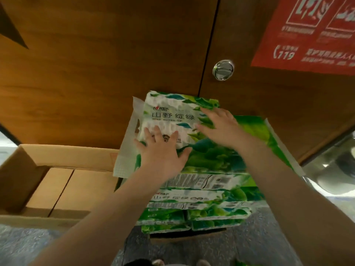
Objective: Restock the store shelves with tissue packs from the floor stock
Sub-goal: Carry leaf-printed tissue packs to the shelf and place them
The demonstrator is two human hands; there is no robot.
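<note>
On the floor before a wooden cabinet wall (pixel 107 60), we see a stack of tissue packs (pixel 196 206) in green and white wrapping, with the top tissue pack (pixel 169 114) lying flat on it, its far edge close against the wood. The left hand (pixel 161 148) rests on the near part of that pack with fingers spread and straight; the right hand (pixel 221 125) lies on its right side, fingers likewise extended. Neither hand has formed a grip yet: both are flat and open on the wrapper. An open cardboard box (pixel 44 169) stands just beside the stack on the left. A round metal latch (pixel 223 70) and a red notice (pixel 311 33) sit on the cabinet doors above. No store shelf shows in this view.

We judge the step in hand to be the pick-up from floor stock, at its very start. The next move calls for the fingers to curl under or around the pack's edges, since the slick film gives little purchase to flat palms, and for a lift that leaves the packs below undisturbed.
</note>
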